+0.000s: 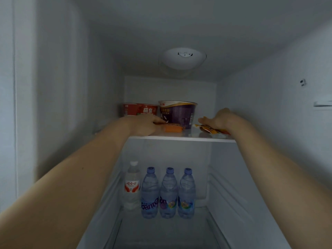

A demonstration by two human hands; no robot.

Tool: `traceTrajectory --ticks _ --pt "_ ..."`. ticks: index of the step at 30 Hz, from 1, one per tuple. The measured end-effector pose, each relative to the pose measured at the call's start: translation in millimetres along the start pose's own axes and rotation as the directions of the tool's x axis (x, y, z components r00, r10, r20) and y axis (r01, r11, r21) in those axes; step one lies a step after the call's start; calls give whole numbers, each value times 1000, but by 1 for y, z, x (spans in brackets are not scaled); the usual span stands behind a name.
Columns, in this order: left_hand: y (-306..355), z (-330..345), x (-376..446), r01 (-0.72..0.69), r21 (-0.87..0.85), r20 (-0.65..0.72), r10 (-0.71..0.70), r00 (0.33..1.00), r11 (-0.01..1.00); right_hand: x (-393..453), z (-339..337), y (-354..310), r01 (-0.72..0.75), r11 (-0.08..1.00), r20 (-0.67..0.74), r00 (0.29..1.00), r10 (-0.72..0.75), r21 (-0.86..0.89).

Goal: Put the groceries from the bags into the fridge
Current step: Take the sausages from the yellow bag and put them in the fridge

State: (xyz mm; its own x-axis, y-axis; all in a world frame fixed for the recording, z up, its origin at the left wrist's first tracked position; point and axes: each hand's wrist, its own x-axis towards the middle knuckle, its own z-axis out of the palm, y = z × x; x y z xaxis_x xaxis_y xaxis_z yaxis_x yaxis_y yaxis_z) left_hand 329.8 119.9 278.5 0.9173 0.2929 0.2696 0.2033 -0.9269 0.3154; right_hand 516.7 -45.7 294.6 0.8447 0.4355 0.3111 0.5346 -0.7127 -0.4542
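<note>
The orange sausage stick lies flat on the top shelf, just in front of the purple noodle bowl, and the left hand rests on its left end. Whether the fingers of this hand are closed around the stick or only touch it, I cannot tell, because the back of the hand hides them. The stick looks light, smooth and a little soft, so I judge it may roll or slip; taking it around the middle seems safest.

To the right of the purple bowl lies a yellow-orange snack packet, thin and flexible, surely very light. The right hand lies over it with fingers stretched out flat, pressing or pushing rather than gripping.

To the left of the purple bowl, and slightly behind, stands a red noodle bowl. Below the purple bowl, on the lower level, four water bottles stand in a row.
</note>
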Motion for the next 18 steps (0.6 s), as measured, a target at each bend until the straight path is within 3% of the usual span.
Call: traceTrajectory --ticks 6,9,13,18 --pt "2 2 0 5 -71 -40 -8 999 997 -13 2 4 133 981 -261 961 -93 140" --pt "7 5 -1 -17 -65 -182 5 983 998 -27 1 2 200 955 -364 925 -111 217" --pt "13 12 -10 -89 18 -462 87 883 996 -60 -8 -4 310 898 -458 877 -144 313" --pt "26 28 -38 -191 -53 -632 115 766 980 -115 -8 -6 388 845 -537 831 -148 368"
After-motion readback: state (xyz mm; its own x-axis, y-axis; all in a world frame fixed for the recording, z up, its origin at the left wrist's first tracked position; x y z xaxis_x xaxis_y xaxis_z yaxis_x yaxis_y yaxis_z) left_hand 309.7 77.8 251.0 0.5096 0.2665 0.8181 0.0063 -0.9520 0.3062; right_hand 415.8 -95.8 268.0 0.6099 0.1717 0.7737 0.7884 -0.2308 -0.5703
